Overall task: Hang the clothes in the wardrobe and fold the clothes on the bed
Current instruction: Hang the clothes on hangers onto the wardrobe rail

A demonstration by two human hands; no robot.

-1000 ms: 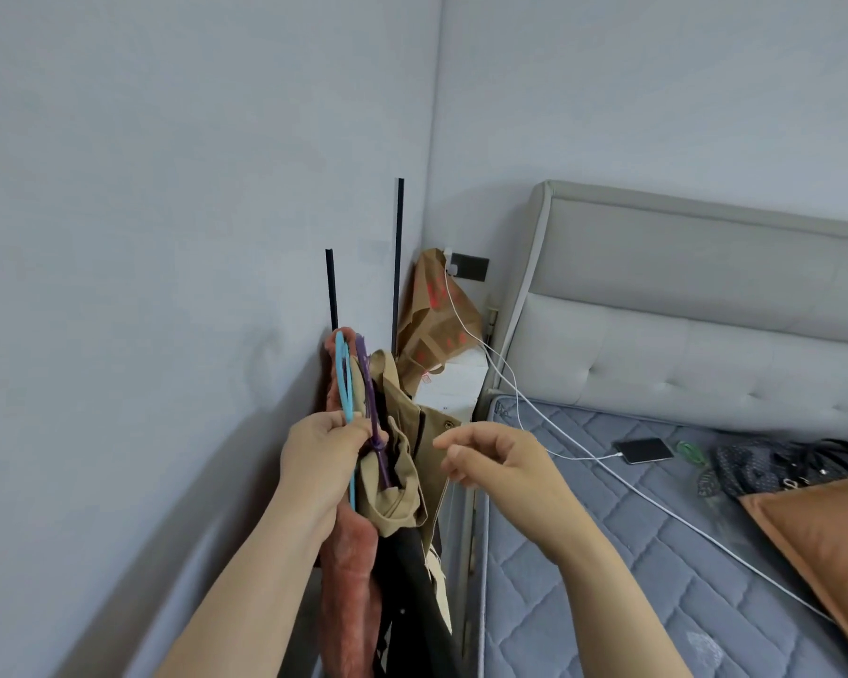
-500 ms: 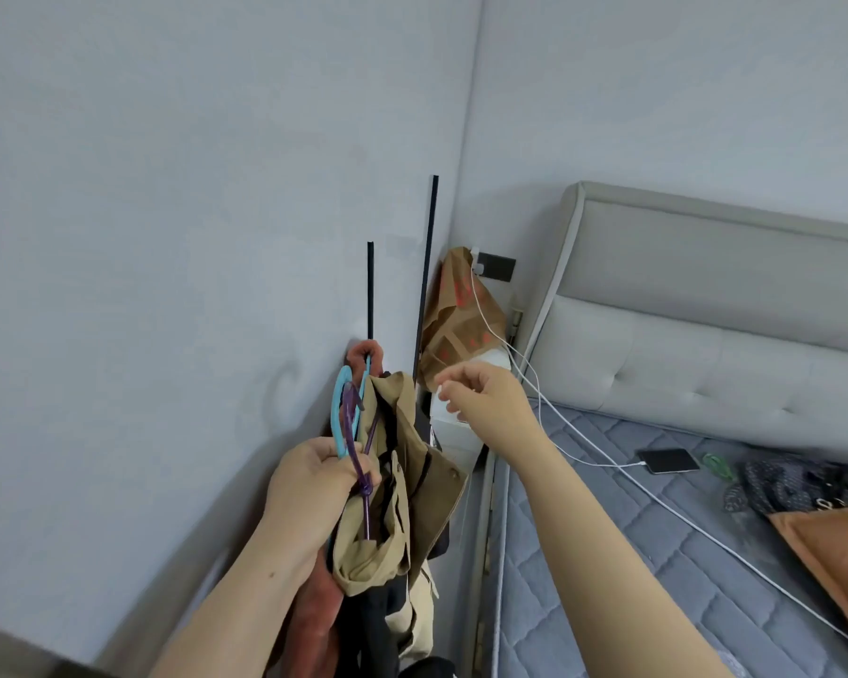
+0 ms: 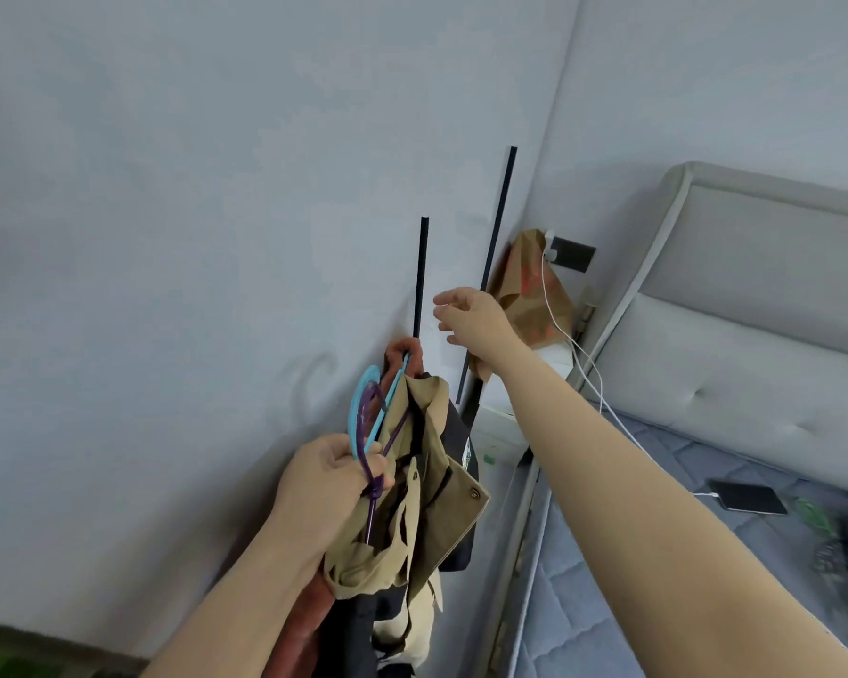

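My left hand point(image 3: 331, 482) grips the hooks of a blue hanger point(image 3: 363, 408) and a purple hanger point(image 3: 375, 486), low in the middle of the view. From them hang a khaki garment point(image 3: 422, 506), a rust-red garment point(image 3: 402, 352) and dark clothes point(image 3: 456, 437). My right hand point(image 3: 471, 320) is raised with loosely spread fingers and holds nothing. It hovers between two black upright rods point(image 3: 419, 276) by the wall, above the clothes.
A grey wall fills the left. A brown paper bag point(image 3: 534, 296) and a white charger cable point(image 3: 559, 325) sit in the corner. The bed point(image 3: 657, 555) with its grey padded headboard point(image 3: 755, 296) lies to the right, a phone point(image 3: 747, 496) on the mattress.
My right hand has risen from beside the clothes up and left to the black rods. The view has tilted upward, and my left hand keeps its hold on the hangers.
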